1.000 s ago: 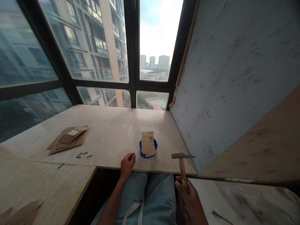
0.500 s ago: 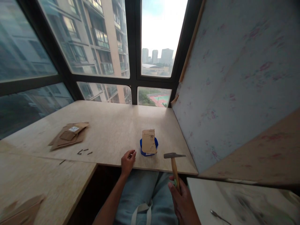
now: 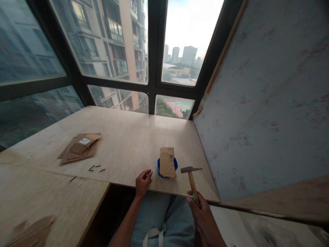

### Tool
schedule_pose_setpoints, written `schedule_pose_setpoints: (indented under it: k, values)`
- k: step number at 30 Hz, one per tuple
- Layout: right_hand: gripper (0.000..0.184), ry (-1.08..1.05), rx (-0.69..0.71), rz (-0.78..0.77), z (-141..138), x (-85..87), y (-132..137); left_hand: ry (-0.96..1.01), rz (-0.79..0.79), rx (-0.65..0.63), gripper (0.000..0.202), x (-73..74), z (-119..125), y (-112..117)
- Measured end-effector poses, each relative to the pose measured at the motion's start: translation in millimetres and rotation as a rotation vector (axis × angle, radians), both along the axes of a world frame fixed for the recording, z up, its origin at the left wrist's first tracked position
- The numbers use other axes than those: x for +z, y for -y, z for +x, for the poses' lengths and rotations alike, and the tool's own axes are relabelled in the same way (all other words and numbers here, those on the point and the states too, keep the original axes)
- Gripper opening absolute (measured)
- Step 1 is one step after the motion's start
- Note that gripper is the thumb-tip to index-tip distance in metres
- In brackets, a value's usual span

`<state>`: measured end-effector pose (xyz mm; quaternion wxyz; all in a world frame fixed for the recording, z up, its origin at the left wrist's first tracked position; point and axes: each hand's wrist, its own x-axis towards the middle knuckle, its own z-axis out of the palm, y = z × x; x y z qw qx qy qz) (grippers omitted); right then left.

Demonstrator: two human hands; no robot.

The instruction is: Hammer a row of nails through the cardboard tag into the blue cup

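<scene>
My right hand (image 3: 202, 206) is wrapped round the wooden handle of a hammer (image 3: 193, 187). Its metal head is raised over the table's front edge, to the right of a piece of brown cardboard (image 3: 166, 166). That cardboard lies tilted on a blue container (image 3: 175, 164), most of which it hides. Rows of small holes mark the cardboard, and a pair of dark nails (image 3: 171, 156) stick out near its top. Just left of the container is my left hand (image 3: 144, 181), its fingers loosely bent and apart, with nothing visible in them.
Several loose dark nails (image 3: 97, 168) lie on the stone-look tabletop (image 3: 123, 144) at the left. Behind them is a stack of flat brown paper packets (image 3: 80, 147). Windows close off the back, and a wallpapered wall (image 3: 257, 130) stands on the right. More brown paper (image 3: 33, 231) lies lower left.
The view has shifted, so the table items sit slightly further right and lower. The fingers of my left hand look a little more extended. The hammer stays raised in my right hand.
</scene>
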<state>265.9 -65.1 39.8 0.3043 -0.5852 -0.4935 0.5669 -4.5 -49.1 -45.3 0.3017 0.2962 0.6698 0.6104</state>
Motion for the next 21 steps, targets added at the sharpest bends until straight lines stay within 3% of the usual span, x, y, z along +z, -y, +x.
schedule_pose_setpoints:
  k: [6, 12, 14, 17, 21]
  values:
    - [0.050, 0.000, 0.014, 0.042, -18.1, 11.3, -9.5, 0.107, -0.079, -0.088, 0.059, 12.2, -7.7, 3.5]
    - [0.051, -0.054, -0.020, 0.033, -49.3, 5.9, -8.3, 0.193, -0.064, -0.139, 0.058, 16.6, -12.3, 3.7]
    - [0.053, -0.061, -0.029, -0.003, -58.8, 5.5, -8.7, 0.162, -0.037, -0.151, 0.054, 26.7, -13.2, 1.9]
    - [0.054, -0.036, -0.054, -0.004, -69.1, 11.6, -12.5, 0.061, 0.039, -0.159, 0.043, 52.8, -15.3, -5.6]
    - [0.051, -0.004, -0.073, 0.015, -73.3, 24.6, -24.8, -0.039, 0.116, -0.191, 0.035, 85.3, -16.8, -32.2]
